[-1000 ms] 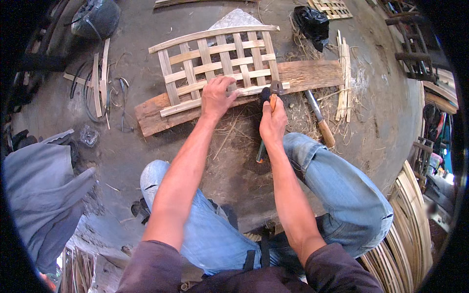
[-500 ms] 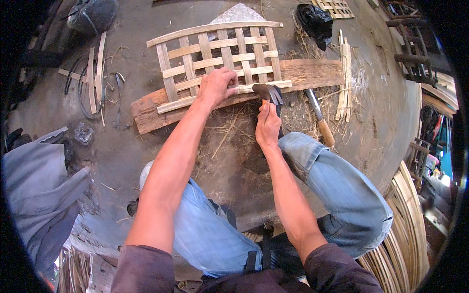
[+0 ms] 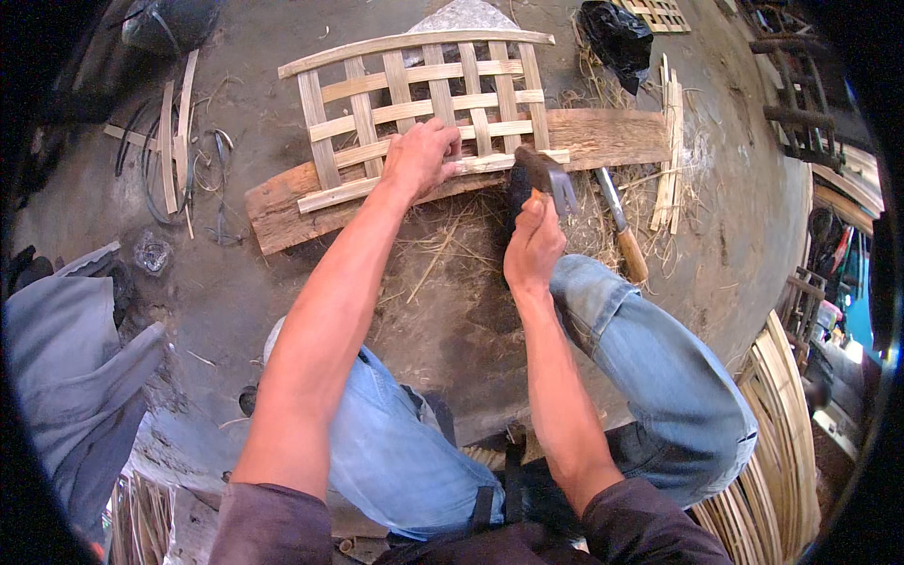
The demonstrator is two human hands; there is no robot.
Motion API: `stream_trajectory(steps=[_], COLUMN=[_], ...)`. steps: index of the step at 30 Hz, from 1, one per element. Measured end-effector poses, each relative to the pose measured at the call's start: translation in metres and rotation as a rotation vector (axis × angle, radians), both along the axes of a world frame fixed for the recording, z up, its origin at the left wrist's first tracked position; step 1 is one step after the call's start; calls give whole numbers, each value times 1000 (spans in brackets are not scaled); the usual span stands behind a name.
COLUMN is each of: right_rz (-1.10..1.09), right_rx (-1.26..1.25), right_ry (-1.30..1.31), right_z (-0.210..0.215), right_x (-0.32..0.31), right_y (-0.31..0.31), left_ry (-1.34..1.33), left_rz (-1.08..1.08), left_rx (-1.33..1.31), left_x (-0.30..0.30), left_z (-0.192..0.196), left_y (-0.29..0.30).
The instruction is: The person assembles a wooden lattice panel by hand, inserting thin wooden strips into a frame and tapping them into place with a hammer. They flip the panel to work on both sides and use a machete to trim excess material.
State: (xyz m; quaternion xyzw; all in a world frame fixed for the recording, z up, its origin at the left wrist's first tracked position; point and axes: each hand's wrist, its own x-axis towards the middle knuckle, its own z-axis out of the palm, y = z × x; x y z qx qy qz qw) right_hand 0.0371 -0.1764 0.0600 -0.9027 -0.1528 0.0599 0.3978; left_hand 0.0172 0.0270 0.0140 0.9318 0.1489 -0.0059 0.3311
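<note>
A woven lattice panel [image 3: 441,92] of pale flat strips, probably bamboo or wood, leans over a rough wooden plank [image 3: 603,138] on the ground. My left hand [image 3: 421,160] is closed at its lower edge strip, fingers curled over it; whether a small piece is pinched there is hidden. My right hand [image 3: 535,243] grips a claw hammer [image 3: 546,177] by the handle, just right of the left hand. The dark hammer head is over the right part of that edge strip; I cannot tell if it touches.
A wooden-handled blade tool [image 3: 621,231] lies beside the plank's right end, near loose strips [image 3: 669,151]. A black plastic bag [image 3: 617,42] sits at the far right. More strips [image 3: 174,141] and dark cords lie left. Long bent slats [image 3: 786,424] are stacked by my right knee.
The hammer has come up and a little to the right with my right hand. My left hand stays at the panel's lower edge. The view has shifted slightly.
</note>
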Motion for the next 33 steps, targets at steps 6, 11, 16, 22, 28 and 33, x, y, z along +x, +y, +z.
stream_trajectory(steps=[6, 11, 16, 22, 28, 33], right_rz=[38, 54, 16, 47, 37, -80], right_rx=[19, -145, 128, -183, -49, 112], right_ry=[-4, 19, -49, 1, -145, -12], right_z=[-10, -18, -26, -41, -57, -14], right_x=[-3, 4, -16, -3, -10, -13], right_y=[3, 9, -7, 7, -5, 4], left_ry=[4, -35, 22, -5, 14, 48], left_rz=[-13, 6, -4, 2, -16, 5], left_rx=[-40, -19, -46, -18, -50, -19], left_x=[3, 1, 1, 1, 4, 1], left_z=[-4, -6, 0, -3, -1, -6], left_y=[0, 2, 0, 1, 0, 3])
